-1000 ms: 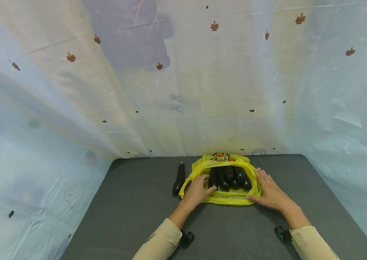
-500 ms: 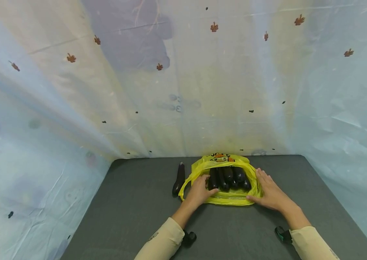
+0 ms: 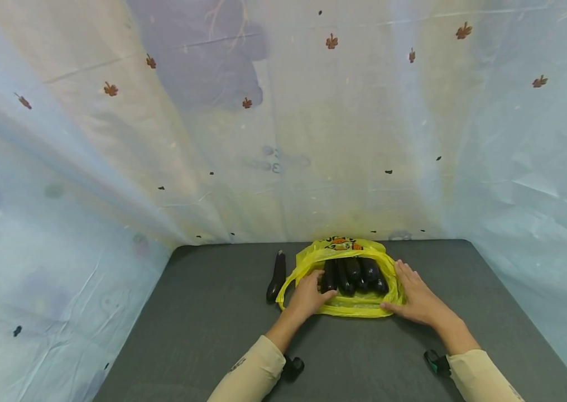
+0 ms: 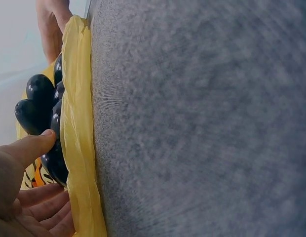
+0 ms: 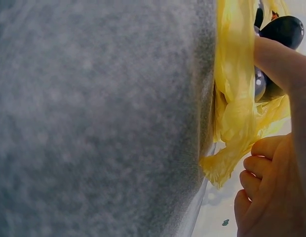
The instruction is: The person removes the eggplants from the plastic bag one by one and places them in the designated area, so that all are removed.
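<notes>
A yellow plastic bag [image 3: 359,310] lies on its side with its mouth towards me and several dark eggplants [image 3: 352,269] inside. My left hand [image 3: 305,296] reaches into the left of its mouth and grips the leftmost eggplant [image 4: 54,163], thumb on one side and fingers on the other. At the bag's right side, my right hand [image 3: 421,298] rests against the plastic with extended fingers, the thumb [image 5: 276,59] over the rim. One loose eggplant [image 3: 277,277] lies on the table left of the bag. The far ends of the bagged eggplants are hidden.
A dark grey table [image 3: 203,335] carries everything, with its back edge just behind the bag. Pale plastic sheeting [image 3: 313,139] printed with leaves hangs behind the table and along both sides.
My left hand has shifted slightly right and further onto the leftmost eggplant since a second ago. The right hand and the bag stay nearly in place.
</notes>
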`<state>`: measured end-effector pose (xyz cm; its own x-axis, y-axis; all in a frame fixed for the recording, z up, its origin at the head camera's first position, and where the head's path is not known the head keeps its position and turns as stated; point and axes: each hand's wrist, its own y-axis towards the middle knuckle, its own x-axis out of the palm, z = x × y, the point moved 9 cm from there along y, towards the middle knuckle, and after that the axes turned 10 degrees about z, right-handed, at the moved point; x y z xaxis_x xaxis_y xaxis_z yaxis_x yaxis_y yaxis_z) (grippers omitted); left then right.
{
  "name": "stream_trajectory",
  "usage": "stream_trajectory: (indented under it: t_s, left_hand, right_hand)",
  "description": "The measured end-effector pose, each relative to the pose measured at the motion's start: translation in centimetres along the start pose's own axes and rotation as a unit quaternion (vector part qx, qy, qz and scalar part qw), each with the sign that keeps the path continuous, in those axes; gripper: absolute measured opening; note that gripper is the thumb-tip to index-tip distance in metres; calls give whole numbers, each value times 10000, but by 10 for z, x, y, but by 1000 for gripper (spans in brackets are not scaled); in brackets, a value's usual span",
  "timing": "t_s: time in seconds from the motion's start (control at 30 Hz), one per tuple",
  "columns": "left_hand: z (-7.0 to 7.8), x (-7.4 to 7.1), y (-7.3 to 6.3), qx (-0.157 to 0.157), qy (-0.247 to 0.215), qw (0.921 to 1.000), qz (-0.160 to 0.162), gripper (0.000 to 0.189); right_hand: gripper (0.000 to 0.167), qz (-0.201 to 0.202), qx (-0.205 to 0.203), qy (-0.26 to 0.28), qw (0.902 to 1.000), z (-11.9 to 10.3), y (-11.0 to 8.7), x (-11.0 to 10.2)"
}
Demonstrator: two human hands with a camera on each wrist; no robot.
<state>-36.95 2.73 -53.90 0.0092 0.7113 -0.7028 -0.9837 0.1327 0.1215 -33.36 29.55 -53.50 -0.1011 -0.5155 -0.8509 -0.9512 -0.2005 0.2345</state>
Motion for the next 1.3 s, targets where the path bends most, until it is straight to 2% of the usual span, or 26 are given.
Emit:
stream_trajectory:
  t_s: [0.17, 0.53, 0.83, 1.3]
  left_hand:
    - [0, -3, -2, -4, -72, 10000, -9, 68]
    - [-1, -13, -8, -178, -730, 9971, -96, 66]
    - [-1, -24, -15, -86, -711, 9974, -30, 65]
    - [-4, -34, -29, -7, -742, 9972, -30, 63]
  right_hand:
    - [124, 0, -4, 11, 10000, -1, 0, 0]
    - [125, 24, -40, -104, 9999, -5, 1, -1]
    - [126, 76, -71, -136, 9999, -5, 2, -1]
    - [123, 117, -139, -91, 9998, -4, -1, -2]
